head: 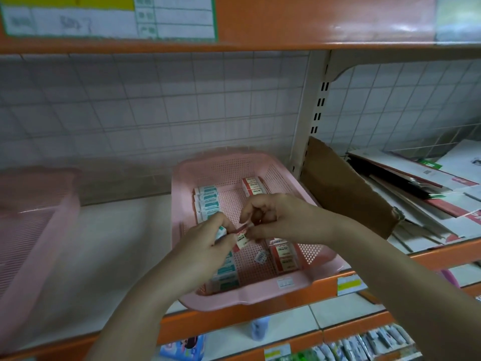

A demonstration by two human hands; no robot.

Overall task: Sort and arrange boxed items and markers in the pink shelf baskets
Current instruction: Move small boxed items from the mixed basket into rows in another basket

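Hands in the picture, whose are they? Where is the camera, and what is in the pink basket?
There is no machine here. These are a person's two bare hands, and the camera sits on that person's head, looking forward and down. That is why you see the arms reaching out from the bottom.

The person stands at a shop shelf with orange edges. On it sits a pink basket full of little holes. Inside, small boxes with teal print lie along its left side, and boxes with red print lie on its right side.

The left hand has a teal box in its grip. The right hand pinches a small red-and-white box. Both hands meet over the basket.

Another pink basket stands to the left, and flattened cardboard leans on the right.
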